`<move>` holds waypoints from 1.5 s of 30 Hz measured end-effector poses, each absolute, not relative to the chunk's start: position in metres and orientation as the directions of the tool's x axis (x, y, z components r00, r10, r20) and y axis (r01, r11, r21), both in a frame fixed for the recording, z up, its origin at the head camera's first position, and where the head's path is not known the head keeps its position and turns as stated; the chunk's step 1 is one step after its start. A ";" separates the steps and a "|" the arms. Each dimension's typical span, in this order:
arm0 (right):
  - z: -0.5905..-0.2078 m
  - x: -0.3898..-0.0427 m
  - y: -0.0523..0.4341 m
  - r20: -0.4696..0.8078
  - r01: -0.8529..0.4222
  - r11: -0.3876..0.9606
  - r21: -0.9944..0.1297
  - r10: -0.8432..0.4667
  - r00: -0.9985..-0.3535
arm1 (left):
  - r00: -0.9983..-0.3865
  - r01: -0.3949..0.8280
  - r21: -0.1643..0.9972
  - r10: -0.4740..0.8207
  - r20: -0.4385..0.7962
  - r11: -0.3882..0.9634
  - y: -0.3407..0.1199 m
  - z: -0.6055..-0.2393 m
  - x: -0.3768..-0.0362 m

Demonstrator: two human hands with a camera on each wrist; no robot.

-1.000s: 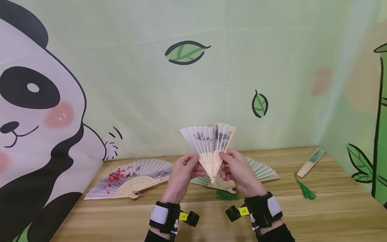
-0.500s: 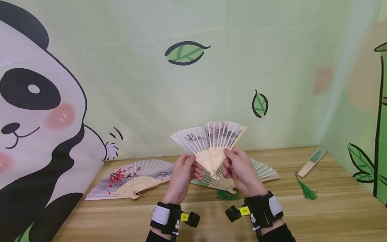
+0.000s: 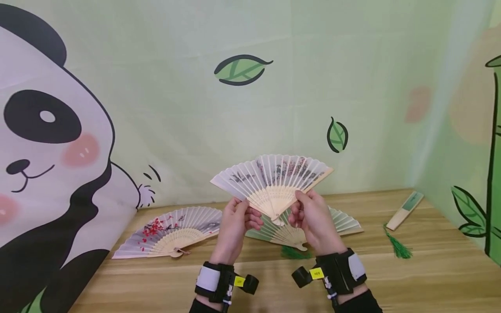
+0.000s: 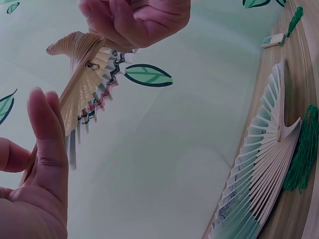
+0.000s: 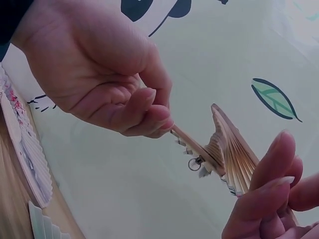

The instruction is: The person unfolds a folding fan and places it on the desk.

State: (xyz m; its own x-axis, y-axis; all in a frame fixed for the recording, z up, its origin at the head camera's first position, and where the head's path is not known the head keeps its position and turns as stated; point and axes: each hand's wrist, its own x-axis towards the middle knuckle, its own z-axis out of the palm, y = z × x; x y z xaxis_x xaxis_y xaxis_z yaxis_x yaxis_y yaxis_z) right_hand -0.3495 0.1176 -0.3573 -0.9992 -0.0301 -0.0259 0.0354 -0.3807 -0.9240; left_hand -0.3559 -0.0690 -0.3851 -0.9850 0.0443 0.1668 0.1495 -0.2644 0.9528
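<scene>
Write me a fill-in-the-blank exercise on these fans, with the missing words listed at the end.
1. The left grip and the right grip both hold the same ____.
2. Counting the raised fan, the number of fans spread open is ____.
3. The blossoms on the leftmost fan are coloured ____.
4. The tassel on the closed fan is coloured ____.

Missing words: fan; three; red; green.
</scene>
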 end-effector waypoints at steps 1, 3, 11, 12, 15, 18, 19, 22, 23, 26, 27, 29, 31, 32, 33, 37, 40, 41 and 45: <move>-0.358 -0.349 0.117 -0.027 0.035 -0.389 -0.921 -0.026 -0.999 | -0.985 0.152 0.952 0.040 0.168 -0.267 -0.069 -0.386 -0.356; -0.358 -0.349 0.117 -0.025 0.031 -0.405 -0.914 -0.020 -0.999 | -0.984 0.158 0.949 0.032 0.173 -0.272 -0.069 -0.387 -0.356; -0.359 -0.348 0.114 -0.019 0.009 -0.453 -0.891 0.017 -1.000 | -0.981 0.187 0.937 -0.009 0.193 -0.295 -0.068 -0.386 -0.355; -0.359 -0.349 0.114 -0.019 0.009 -0.456 -0.890 0.018 -1.000 | -0.981 0.189 0.935 -0.013 0.194 -0.299 -0.068 -0.385 -0.355; -0.359 -0.349 0.113 -0.019 0.003 -0.462 -0.887 0.030 -0.999 | -0.980 0.192 0.933 -0.016 0.196 -0.304 -0.069 -0.385 -0.354; -0.361 -0.350 0.109 -0.017 -0.004 -0.468 -0.884 0.041 -0.999 | -0.980 0.198 0.933 -0.031 0.198 -0.300 -0.073 -0.385 -0.354; -0.361 -0.350 0.106 -0.015 -0.005 -0.468 -0.883 0.039 -0.999 | -0.980 0.201 0.932 -0.045 0.196 -0.302 -0.075 -0.385 -0.354; -0.362 -0.351 0.100 -0.007 -0.008 -0.454 -0.891 0.031 -1.000 | -0.977 0.211 0.926 -0.102 0.188 -0.314 -0.081 -0.386 -0.352; -0.362 -0.351 0.099 -0.007 -0.008 -0.446 -0.895 0.032 -0.999 | -0.976 0.211 0.923 -0.116 0.183 -0.322 -0.082 -0.386 -0.352; -0.361 -0.351 0.100 -0.017 -0.013 -0.435 -0.900 0.064 -0.998 | -0.977 0.206 0.920 -0.120 0.175 -0.334 -0.080 -0.386 -0.353; -0.361 -0.350 0.101 -0.022 -0.014 -0.436 -0.900 0.078 -0.997 | -0.978 0.204 0.919 -0.113 0.176 -0.337 -0.078 -0.386 -0.354; -0.360 -0.350 0.105 -0.026 -0.019 -0.441 -0.897 0.097 -0.995 | -0.978 0.207 0.917 -0.103 0.182 -0.341 -0.074 -0.385 -0.356; -0.359 -0.350 0.108 -0.030 -0.020 -0.452 -0.892 0.103 -0.994 | -0.976 0.214 0.915 -0.105 0.189 -0.342 -0.070 -0.384 -0.357; -0.358 -0.349 0.110 -0.033 -0.017 -0.455 -0.890 0.101 -0.994 | -0.976 0.217 0.915 -0.111 0.190 -0.340 -0.069 -0.384 -0.357; -0.358 -0.349 0.110 -0.037 -0.013 -0.459 -0.888 0.099 -0.994 | -0.975 0.220 0.914 -0.119 0.190 -0.341 -0.068 -0.384 -0.357; -0.359 -0.348 0.110 -0.049 -0.003 -0.472 -0.882 0.097 -0.994 | -0.961 0.261 0.903 -0.178 0.210 -0.341 -0.065 -0.385 -0.357; -0.359 -0.348 0.106 -0.048 -0.006 -0.511 -0.860 0.091 -0.995 | -0.933 0.338 0.876 -0.247 0.263 -0.345 -0.063 -0.387 -0.358; -0.359 -0.347 0.104 -0.047 -0.007 -0.527 -0.850 0.089 -0.995 | -0.921 0.365 0.865 -0.270 0.281 -0.345 -0.062 -0.388 -0.359; -0.358 -0.346 0.101 -0.045 -0.026 -0.596 -0.803 0.104 -0.994 | -0.887 0.431 0.830 -0.332 0.319 -0.354 -0.056 -0.389 -0.360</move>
